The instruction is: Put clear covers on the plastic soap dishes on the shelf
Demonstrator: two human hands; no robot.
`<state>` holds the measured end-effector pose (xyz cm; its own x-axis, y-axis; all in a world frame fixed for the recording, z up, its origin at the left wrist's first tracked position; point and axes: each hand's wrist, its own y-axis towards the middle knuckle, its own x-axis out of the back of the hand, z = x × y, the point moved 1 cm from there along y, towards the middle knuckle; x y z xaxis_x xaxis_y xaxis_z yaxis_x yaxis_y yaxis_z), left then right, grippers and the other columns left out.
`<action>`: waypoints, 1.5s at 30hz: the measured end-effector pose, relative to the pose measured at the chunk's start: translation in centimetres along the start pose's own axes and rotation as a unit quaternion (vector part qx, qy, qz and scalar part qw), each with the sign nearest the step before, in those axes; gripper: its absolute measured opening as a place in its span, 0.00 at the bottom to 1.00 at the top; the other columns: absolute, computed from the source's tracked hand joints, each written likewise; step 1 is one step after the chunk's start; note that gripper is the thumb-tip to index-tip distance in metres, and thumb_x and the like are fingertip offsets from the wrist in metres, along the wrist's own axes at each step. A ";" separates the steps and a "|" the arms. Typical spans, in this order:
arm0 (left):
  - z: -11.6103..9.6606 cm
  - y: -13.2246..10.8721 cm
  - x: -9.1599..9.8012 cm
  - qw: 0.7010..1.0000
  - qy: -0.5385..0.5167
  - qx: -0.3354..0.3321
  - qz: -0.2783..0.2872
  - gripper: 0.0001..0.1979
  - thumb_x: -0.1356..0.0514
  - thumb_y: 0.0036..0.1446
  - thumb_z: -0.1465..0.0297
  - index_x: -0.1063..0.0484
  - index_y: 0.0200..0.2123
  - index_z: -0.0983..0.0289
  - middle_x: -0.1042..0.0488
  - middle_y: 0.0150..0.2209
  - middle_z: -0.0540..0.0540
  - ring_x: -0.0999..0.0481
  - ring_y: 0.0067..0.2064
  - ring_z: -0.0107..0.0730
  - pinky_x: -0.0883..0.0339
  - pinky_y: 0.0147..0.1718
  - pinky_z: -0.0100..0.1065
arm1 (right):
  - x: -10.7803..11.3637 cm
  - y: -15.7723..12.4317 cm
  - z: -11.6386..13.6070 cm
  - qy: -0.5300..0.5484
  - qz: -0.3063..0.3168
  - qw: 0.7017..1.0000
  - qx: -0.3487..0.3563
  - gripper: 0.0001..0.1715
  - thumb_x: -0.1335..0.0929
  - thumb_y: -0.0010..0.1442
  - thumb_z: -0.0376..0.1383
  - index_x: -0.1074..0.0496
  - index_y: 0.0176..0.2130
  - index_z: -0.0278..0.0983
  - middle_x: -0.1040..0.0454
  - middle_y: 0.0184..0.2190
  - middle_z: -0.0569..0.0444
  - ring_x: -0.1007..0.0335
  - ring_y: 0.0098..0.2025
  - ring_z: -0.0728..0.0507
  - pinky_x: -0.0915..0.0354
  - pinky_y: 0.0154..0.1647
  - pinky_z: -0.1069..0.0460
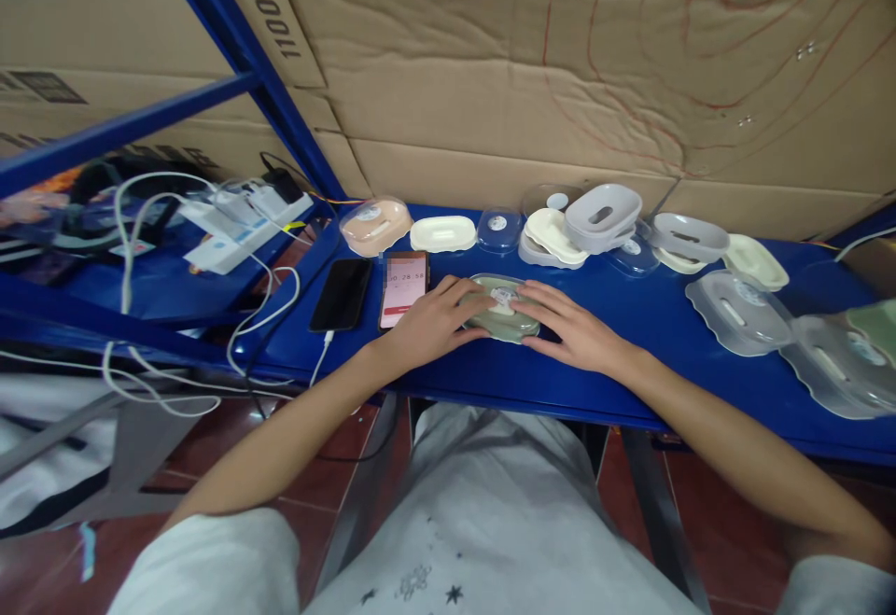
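A green soap dish (505, 324) under a clear lid with a round sticker rests on the blue table before me. My left hand (440, 324) grips its left end, thumb along the near side and fingers over the lid. From the opposite end my right hand (575, 328) holds the same dish, its fingers reaching across the lid towards the sticker. The fingers cover parts of the lid's edge, so I cannot tell whether it sits fully down all round.
Behind the dish stand a peach lidded soap dish (376, 227), a cream tray (443, 233), a clear lid (499, 230) and stacked grey dishes (603, 214). Lidded grey dishes (738, 312) lie right. Left are a black phone (341, 294), a lit phone (406, 281) and a power strip (234, 232).
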<state>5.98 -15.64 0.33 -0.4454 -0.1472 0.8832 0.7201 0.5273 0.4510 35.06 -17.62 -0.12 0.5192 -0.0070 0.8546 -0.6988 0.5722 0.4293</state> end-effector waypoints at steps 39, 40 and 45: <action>16.5 7.8 3.4 0.921 0.073 0.382 0.031 0.49 0.28 0.57 0.49 0.40 0.76 0.56 0.32 0.65 0.70 0.28 0.67 0.67 0.35 0.65 0.56 | -6.7 15.5 -1.3 -0.194 0.093 0.974 -0.074 0.28 0.39 0.75 0.31 0.35 0.70 0.32 0.29 0.66 0.37 0.37 0.68 0.32 0.50 0.71 0.34; 16.4 8.0 3.3 0.920 0.074 0.384 0.035 0.49 0.28 0.57 0.48 0.41 0.76 0.57 0.32 0.65 0.71 0.28 0.67 0.67 0.35 0.65 0.56 | -6.6 15.8 -1.6 -0.201 0.091 0.971 -0.087 0.28 0.39 0.74 0.31 0.36 0.70 0.31 0.30 0.67 0.36 0.39 0.69 0.31 0.52 0.71 0.34; 16.0 8.4 3.6 0.913 0.090 0.394 0.055 0.51 0.33 0.59 0.42 0.43 0.77 0.57 0.32 0.66 0.71 0.29 0.67 0.65 0.37 0.66 0.54 | -6.4 17.8 -3.1 -0.208 0.107 0.964 -0.125 0.19 0.38 0.74 0.31 0.24 0.56 0.27 0.22 0.56 0.33 0.31 0.61 0.29 0.51 0.68 0.32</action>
<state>1.95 1.67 5.22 -0.2482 -0.1543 0.9563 0.1180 0.9751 0.1880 20.83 -4.88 1.16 0.0966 -0.1657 0.9814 -0.6013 0.7761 0.1902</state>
